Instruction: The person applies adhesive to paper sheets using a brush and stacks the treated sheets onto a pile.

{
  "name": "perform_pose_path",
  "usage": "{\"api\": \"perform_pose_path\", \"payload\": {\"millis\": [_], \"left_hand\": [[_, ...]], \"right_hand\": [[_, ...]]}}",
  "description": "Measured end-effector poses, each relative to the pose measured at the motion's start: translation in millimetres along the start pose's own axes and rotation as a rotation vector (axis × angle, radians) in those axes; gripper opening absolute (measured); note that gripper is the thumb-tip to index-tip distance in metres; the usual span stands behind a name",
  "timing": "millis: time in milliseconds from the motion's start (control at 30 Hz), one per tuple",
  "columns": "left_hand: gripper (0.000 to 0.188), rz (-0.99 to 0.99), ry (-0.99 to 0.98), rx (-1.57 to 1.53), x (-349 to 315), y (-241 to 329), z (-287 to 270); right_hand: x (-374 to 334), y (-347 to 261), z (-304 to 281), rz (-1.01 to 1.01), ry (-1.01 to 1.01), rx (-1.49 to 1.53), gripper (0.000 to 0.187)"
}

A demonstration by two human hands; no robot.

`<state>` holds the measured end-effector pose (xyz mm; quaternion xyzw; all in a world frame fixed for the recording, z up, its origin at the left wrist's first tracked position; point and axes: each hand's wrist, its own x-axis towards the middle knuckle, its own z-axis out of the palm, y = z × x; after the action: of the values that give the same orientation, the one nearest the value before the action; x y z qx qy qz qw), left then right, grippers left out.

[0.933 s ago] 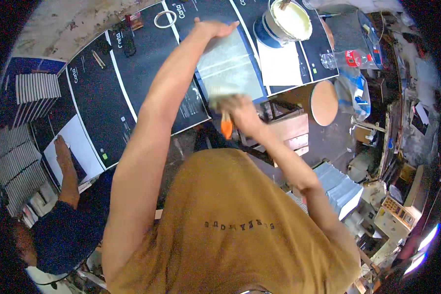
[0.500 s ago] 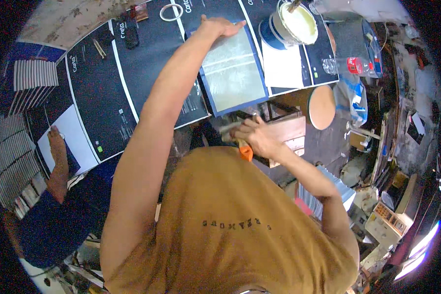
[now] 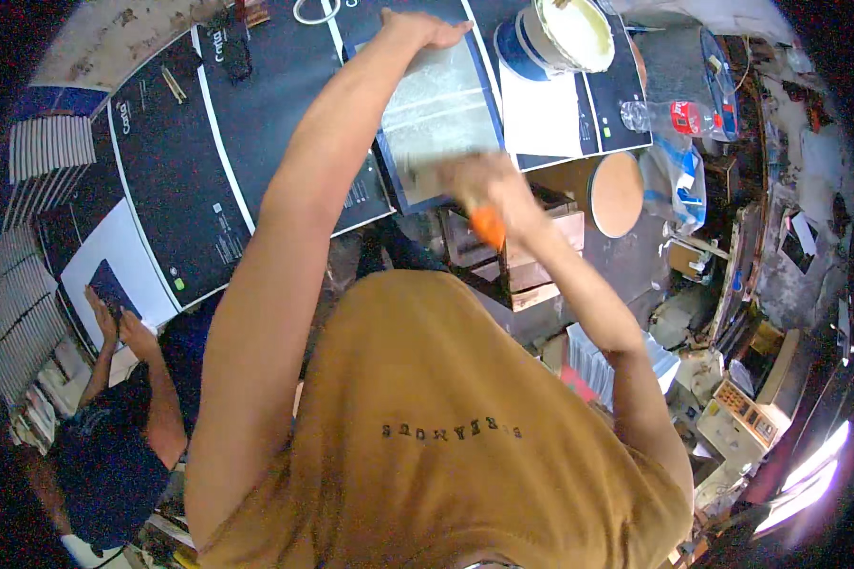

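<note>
At the far left, a co-worker's hands [image 3: 119, 322] work over a white sheet [image 3: 90, 261]. Nearer me, black boards [image 3: 275, 109] cover the table. My left hand [image 3: 425, 30] lies with fingers spread at the far edge of the pale panel [image 3: 443, 106], clasping nothing and seeming to steady it. The panel, bordered in dark blue, lies on the boards before me. My right hand [image 3: 505, 194] is closed around an orange-handled brush [image 3: 488, 226] at the panel's near end; blur hides whether the bristles touch. I judge this to be the brushing step. The next stroke calls for an even sweep while my left hand keeps the panel from sliding. To the right stands the bucket of creamy stuff [image 3: 522, 47].
</note>
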<state>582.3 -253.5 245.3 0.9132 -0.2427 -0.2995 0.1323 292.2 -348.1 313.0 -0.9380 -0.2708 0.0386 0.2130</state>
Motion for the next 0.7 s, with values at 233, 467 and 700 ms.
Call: {"api": "perform_pose_path", "payload": {"millis": [233, 467, 700], "left_hand": [[0.091, -0.022, -0.057, 0.025, -10.8, 10.9, -7.1], [0.089, -0.028, -0.105, 0.019, -9.3, 10.4, -15.2], [0.088, -0.076, -0.099, 0.002, -11.1, 4.6, -6.7]], "right_hand": [[-32.2, 23.2, -6.0, -0.007, -0.452, -0.133, 0.033], [29.0, 19.1, -39.6, -0.091, -0.086, -0.055, 0.029], [-31.2, 9.1, -36.8, -0.076, -0.536, -0.066, 0.032]]}}
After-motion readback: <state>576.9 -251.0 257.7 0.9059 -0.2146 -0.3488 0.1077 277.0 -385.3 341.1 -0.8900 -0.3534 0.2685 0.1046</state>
